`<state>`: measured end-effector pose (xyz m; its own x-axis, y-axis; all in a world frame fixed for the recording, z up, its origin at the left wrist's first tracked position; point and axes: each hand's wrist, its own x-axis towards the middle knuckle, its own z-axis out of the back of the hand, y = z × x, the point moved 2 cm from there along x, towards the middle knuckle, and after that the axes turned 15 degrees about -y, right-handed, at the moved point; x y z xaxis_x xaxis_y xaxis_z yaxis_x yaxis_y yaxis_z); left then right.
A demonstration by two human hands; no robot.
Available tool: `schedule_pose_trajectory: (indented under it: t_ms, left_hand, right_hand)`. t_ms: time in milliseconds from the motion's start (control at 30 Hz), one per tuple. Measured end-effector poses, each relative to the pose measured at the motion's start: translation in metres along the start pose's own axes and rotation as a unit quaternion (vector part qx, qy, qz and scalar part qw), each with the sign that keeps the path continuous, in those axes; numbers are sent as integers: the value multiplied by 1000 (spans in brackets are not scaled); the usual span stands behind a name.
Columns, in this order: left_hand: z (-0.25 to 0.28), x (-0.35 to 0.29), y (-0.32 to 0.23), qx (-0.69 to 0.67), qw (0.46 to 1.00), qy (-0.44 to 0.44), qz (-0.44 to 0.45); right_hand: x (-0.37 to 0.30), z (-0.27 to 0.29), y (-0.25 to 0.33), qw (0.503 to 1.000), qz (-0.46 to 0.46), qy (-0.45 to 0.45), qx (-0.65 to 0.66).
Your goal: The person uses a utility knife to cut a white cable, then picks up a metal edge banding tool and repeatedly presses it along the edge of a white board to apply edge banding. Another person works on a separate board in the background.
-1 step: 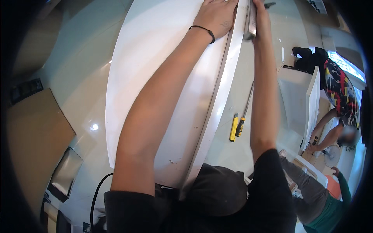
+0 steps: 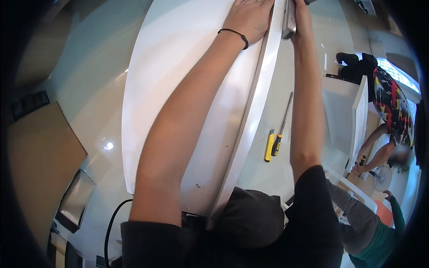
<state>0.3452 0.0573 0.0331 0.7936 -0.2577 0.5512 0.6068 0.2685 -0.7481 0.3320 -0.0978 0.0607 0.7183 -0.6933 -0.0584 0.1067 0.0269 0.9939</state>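
Note:
A long white panel [image 2: 152, 111] with a raised white edge strip [image 2: 250, 129] lies below me. On it, against the strip, my left hand [image 2: 249, 20] rests flat, wearing a black band at the wrist. Its fingers reach forward and are mostly cut off by the upper rim. On the strip's other side, my right hand [image 2: 304, 22] is closed around a silver-grey metal tool [image 2: 289, 20] with a blocky body. The tool stands close along the strip; its far part is out of view and I cannot make out its kind.
On the floor right of the panel lie a yellow utility knife [image 2: 269, 145] and a screwdriver [image 2: 277, 144]. A brown board [image 2: 44, 152] is at left. At right, a person in a patterned shirt [image 2: 393, 100] works by a white cabinet [image 2: 342, 107]; another wears green [image 2: 375, 245].
My right hand and the metal tool have shifted slightly away from me, toward the upper rim. My forearms have moved a little to the right; the left hand stays on the panel.

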Motion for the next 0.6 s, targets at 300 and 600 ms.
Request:
schedule_pose_trajectory:
  t_ms: [300,600]
  left_hand:
    - [-7,0,8,34,999,-15,-40]
    - [-8,0,8,44,998,-36,-34]
  right_hand:
    - [-12,10,-8,999,-42,-11,-33]
    - [-57,19,1,996,-26,-29,-85]
